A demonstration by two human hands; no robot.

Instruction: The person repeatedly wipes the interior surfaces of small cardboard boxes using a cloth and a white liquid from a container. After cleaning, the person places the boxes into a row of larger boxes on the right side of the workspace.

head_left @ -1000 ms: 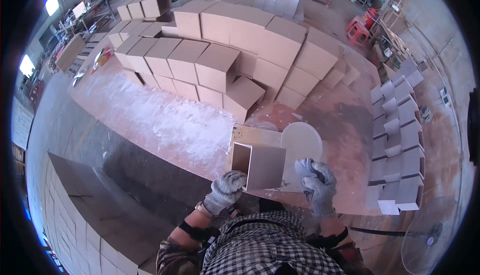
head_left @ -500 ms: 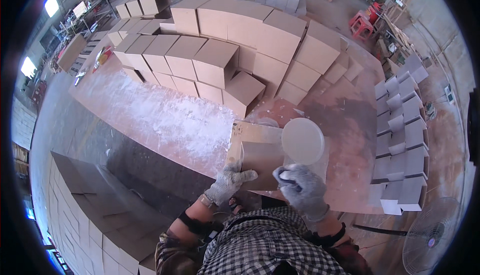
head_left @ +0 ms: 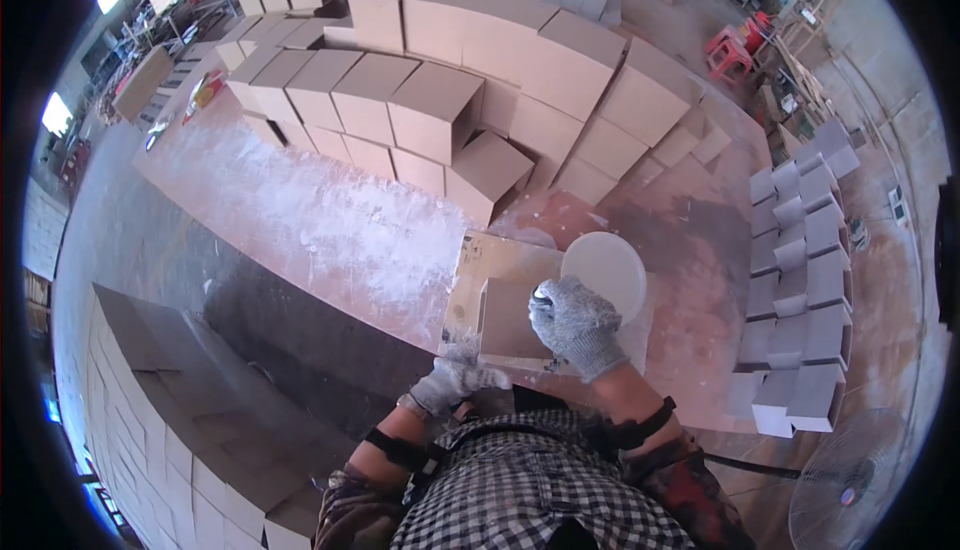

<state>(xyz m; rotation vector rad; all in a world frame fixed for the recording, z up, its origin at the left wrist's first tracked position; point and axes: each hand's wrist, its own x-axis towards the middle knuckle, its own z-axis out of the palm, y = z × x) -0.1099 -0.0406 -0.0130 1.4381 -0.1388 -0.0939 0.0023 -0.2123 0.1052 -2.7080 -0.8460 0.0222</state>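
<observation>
A brown cardboard piece (head_left: 505, 320), box-like in outline, lies on a pale wooden board (head_left: 470, 275) in front of me. My left hand (head_left: 452, 380), in a grey knit glove, is by its near left corner, thumb stretched out and apart from the fingers; I see nothing held in it. Over the cardboard's right side is my gloved right hand (head_left: 576, 326), its fingers closed round a small dark, shiny thing that they mostly hide. A round whitish disc-like lid or tub top (head_left: 606, 268) sits just beyond that hand, partly covered by it.
Brown cardboard boxes (head_left: 440, 110) stand stacked across the far side of the reddish, white-dusted table (head_left: 340, 240). Greyish boxes (head_left: 800, 295) line the right side. At lower left rises a stack of flat cardboard (head_left: 150, 430). A fan (head_left: 845, 490) stands at lower right, a red stool (head_left: 730, 55) beyond.
My right hand has moved up and away from the cardboard's near right corner, still closed. My left hand has slid slightly down, off the cardboard's left edge.
</observation>
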